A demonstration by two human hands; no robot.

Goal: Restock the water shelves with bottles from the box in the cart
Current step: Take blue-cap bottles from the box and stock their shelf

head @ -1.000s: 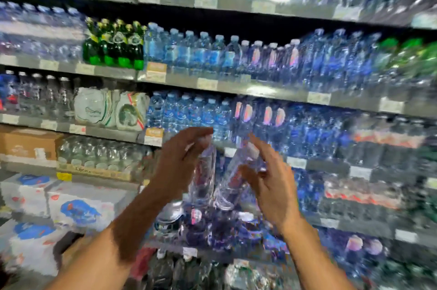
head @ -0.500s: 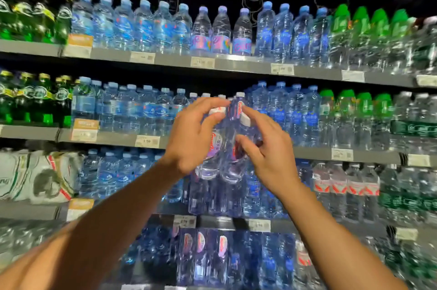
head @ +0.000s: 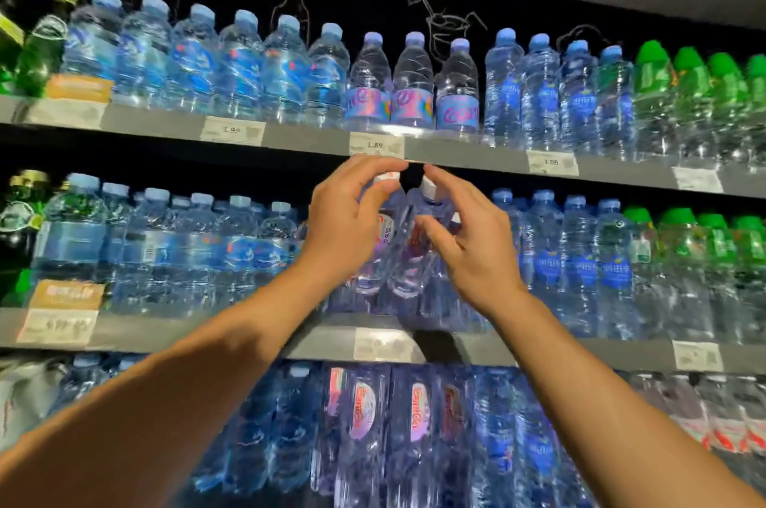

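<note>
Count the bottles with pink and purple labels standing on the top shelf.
3, side by side mid-shelf above the hands: left bottle, middle bottle, right bottle. More may stand hidden behind them.

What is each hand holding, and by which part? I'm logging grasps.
Each holds a clear water bottle near its white cap: left hand the left bottle, right hand the right bottle.

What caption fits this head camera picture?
Left hand and right hand each lift a water bottle toward stocked shelves.

Two held bottles [head: 387, 242] side by side before the middle shelf [head: 207, 331] (under the top shelf [head: 306, 136]).
</note>
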